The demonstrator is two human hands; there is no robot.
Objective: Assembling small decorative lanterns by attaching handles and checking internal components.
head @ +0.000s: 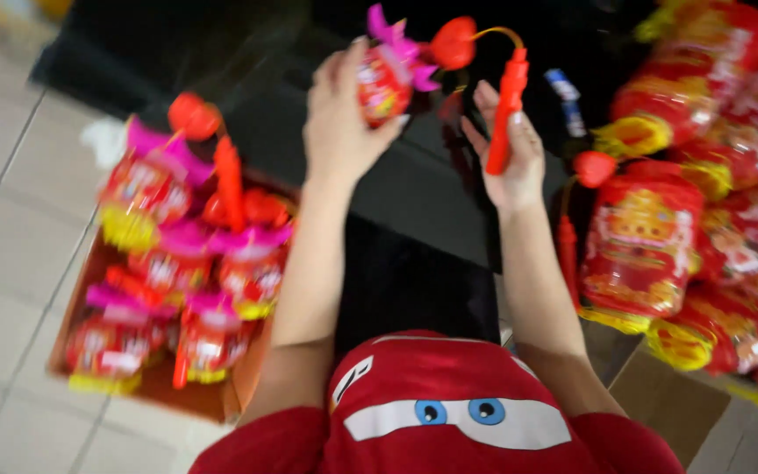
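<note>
Looking down from the head camera, a small red lantern [388, 81] with pink frills is gripped at twelve o'clock by the left hand [339, 118], fingers curled round its body; its red stick handle [505, 110] is pinched by the right hand [512, 149], so the hook wire hangs slack between them; similar lanterns fill a cardboard box [212, 397] at nine o'clock; larger red lanterns [642, 241] are heaped at three o'clock.

Lanterns fill a cardboard box [221, 399] left; bigger red lanterns [642, 241] pile right.
</note>
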